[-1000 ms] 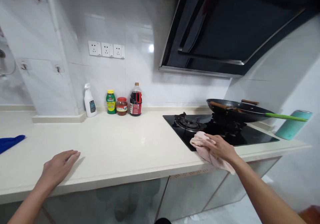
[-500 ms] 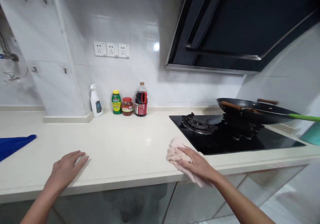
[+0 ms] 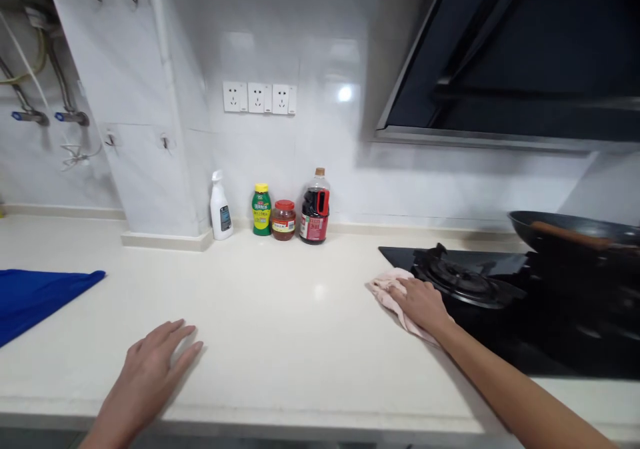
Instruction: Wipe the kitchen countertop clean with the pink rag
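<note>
My right hand (image 3: 423, 304) presses a crumpled pale pink cloth (image 3: 390, 289) onto the white countertop (image 3: 280, 342), by the left edge of the black gas hob (image 3: 400, 257). Part of the cloth is hidden beneath the palm and wrist. My left hand (image 3: 153, 369) is at the front left, low over or resting on the counter, fingers apart and holding nothing. Along the wall stand a white spray bottle (image 3: 220, 209), a green bottle with a yellow cap (image 3: 261, 212), a red-lidded jar (image 3: 283, 222) and a large bottle of dark liquid (image 3: 315, 212).
A blue cloth (image 3: 45, 295) lies on the counter at the left. On the hob a burner (image 3: 465, 279) shows, and a black wok (image 3: 530, 225) sits further right. The range hood (image 3: 510, 69) overhangs the hob. Wall sockets (image 3: 260, 98) are above the bottles.
My view has swung left and closer to the counter. My right hand has pushed the pink cloth from the counter's front edge back along the hob's left side. My left hand remains open.
</note>
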A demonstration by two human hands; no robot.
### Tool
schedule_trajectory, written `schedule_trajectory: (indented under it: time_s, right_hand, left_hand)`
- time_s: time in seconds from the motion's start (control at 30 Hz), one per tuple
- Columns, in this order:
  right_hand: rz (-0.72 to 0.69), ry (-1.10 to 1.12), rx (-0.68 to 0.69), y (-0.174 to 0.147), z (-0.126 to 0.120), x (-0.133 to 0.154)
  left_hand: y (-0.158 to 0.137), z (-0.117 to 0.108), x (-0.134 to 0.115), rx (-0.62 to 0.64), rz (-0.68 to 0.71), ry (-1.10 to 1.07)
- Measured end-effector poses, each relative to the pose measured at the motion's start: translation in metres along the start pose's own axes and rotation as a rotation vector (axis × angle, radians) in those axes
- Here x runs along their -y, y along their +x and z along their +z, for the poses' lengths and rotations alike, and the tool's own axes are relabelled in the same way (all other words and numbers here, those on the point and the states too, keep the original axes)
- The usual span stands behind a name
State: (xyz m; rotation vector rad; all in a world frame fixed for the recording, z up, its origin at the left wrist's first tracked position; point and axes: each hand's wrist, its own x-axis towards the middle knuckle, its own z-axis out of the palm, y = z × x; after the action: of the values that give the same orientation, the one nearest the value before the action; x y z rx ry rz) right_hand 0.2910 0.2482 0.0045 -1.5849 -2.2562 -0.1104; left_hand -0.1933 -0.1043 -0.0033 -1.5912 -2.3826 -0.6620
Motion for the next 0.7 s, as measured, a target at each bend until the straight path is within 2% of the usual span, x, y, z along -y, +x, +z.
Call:
schedule_trajectory:
  time_s: [0.13,0.27,0.53,0.7]
  right_hand:
    - [0.058,0.033,0.046,0.066,0.023,0.036]
    - [-0.020,0.088,0.106,0.109,0.045,0.094]
    - [-0.277,0.231,0.199,0.134,0.078,0.233]
    - [-0.401,0.324,0.243,0.135,0.087,0.324]
  left_hand:
    - [-0.004,0.009,0.008,-0.090,0.088,0.012]
    - [-0.008,0.011,0.010,-0.152,0.119,0.011]
    - [-0.015,0.013,0.007,-0.230,0.192,-0.112]
    - [-0.023,0.018,0.001,-0.274,0.130,-0.222]
